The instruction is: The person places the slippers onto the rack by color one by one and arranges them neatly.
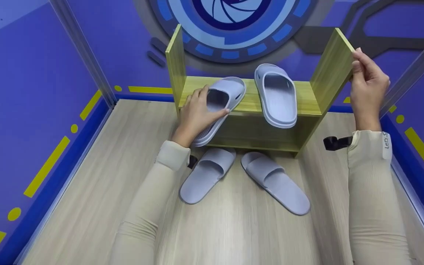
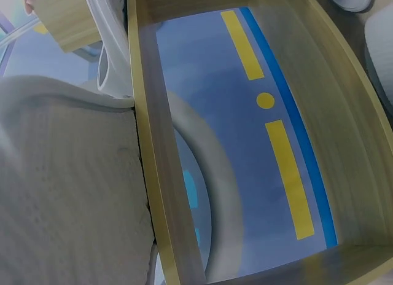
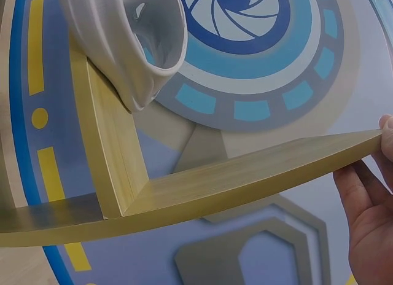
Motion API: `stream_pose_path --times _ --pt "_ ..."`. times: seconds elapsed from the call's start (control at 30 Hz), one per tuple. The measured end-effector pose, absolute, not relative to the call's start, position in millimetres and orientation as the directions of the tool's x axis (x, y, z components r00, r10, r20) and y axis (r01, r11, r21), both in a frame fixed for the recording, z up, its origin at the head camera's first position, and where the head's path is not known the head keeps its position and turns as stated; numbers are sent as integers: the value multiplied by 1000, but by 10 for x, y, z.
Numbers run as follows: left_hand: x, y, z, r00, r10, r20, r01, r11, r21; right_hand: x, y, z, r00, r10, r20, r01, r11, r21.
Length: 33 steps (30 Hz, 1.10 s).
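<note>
My left hand grips a pale grey clog-style slipper, fingers on its left side and thumb across the right. The slipper slants over the upper shelf of a small wooden rack, its heel jutting past the front edge. In the left wrist view its ridged sole fills the left side. Beside it, a matching slipper lies on the same shelf, toe toward the wall. My right hand pinches the upper front edge of the rack's right side panel between thumb and fingers.
Two flat grey slide slippers, one left and one right, lie on the wood-look floor before the rack. A blue printed wall stands behind it, with side walls left and right.
</note>
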<state>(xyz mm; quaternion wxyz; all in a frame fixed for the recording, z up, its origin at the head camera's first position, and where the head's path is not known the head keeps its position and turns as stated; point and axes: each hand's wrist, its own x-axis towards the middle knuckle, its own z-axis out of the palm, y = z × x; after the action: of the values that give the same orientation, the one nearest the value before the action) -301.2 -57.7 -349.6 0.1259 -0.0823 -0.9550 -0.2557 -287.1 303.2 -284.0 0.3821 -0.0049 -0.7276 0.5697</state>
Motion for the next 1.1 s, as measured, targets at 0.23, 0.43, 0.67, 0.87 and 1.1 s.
stream_pose_path --times 0.23,0.43,0.67,0.87,1.1 --pt "-3098 -461 -3463 -965 75 251 183 877 443 -2914 3088 -2892 -700 450 555 -420 369 -829" --pt "-3193 -348 -3443 -967 55 248 153 906 395 -2900 3071 -2881 -699 450 556 -418 374 -828" --pt "-3285 -254 -3444 -975 25 221 112 914 389 -2877 3029 -2862 -707 456 540 -411 355 -839" --pt "-3305 -215 -3446 -974 23 225 112 914 391 -2910 3056 -2887 -699 461 546 -420 353 -836" --pt "-3297 -267 -3388 -982 64 175 133 898 418 -2907 3057 -2886 -687 458 564 -428 372 -824"
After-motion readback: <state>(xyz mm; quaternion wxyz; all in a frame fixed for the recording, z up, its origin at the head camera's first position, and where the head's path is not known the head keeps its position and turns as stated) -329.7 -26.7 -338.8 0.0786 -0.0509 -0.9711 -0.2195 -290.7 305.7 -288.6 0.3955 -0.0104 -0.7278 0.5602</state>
